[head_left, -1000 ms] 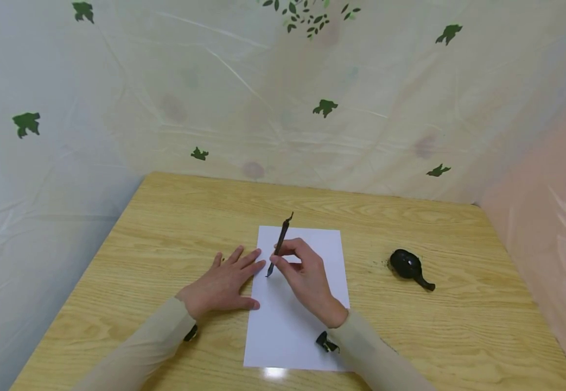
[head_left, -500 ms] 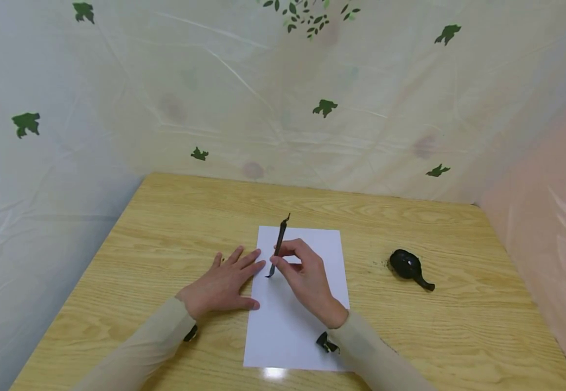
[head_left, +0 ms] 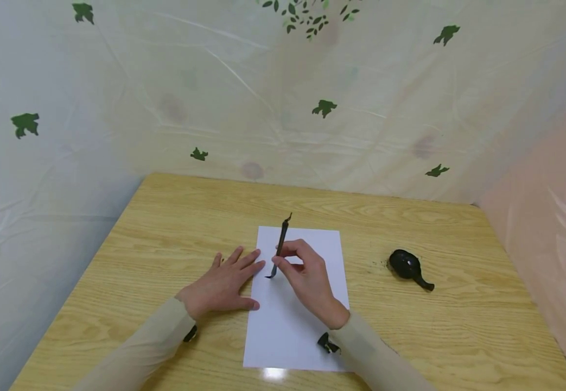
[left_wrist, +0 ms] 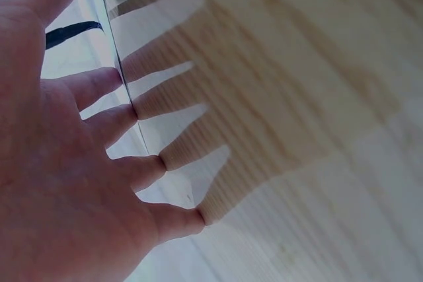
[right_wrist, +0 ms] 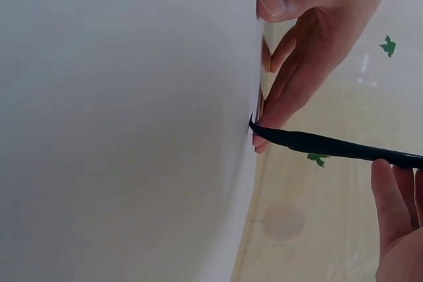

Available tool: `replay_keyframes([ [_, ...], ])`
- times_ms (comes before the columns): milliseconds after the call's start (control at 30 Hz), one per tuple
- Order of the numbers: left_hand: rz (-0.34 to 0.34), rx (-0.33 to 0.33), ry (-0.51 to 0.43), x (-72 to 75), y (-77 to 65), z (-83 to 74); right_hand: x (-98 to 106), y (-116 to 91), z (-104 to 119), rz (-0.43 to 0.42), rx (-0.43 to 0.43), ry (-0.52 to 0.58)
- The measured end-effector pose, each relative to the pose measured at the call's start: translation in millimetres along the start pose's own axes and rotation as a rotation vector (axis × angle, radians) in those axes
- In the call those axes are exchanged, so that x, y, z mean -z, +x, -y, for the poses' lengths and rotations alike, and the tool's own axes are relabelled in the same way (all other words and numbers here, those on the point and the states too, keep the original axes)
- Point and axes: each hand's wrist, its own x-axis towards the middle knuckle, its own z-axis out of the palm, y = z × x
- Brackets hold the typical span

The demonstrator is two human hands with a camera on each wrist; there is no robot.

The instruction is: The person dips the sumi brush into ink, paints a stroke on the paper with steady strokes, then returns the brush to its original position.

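Note:
My right hand (head_left: 310, 282) pinches a dark ink brush (head_left: 281, 239) between thumb and fingers, its handle leaning slightly right at the top. The brush's bent black tip meets a white paper sheet (head_left: 287, 336), where a short dark mark shows at the tip. In the right wrist view the brush (right_wrist: 324, 144) points at the paper surface, fingers round its shaft. My left hand (head_left: 221, 285) lies spread, with thumb and fingertips on the paper's left edge. The left wrist view shows the left hand's palm (left_wrist: 73, 163) raised and its fingertips pressing down.
A glossy black gourd-shaped vessel (head_left: 406, 264) lies to the right of the paper, with small dark specks beside it. Everything sits on a wood-grain table (head_left: 185, 212). Pale sheeting (head_left: 263, 81) with green bird shapes encloses the table at the back and sides.
The brush tip has shifted slightly right along the paper, and the dark stroke beside it looks a little longer. The left hand and the black vessel stay in place.

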Motion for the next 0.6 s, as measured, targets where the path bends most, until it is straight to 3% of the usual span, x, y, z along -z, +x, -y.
replay_keyframes([
  [600, -0.004, -0.006, 0.006, 0.9, -1.8, -1.1, 5.0, -3.1, 0.7, -0.007, -0.018, -0.022],
])
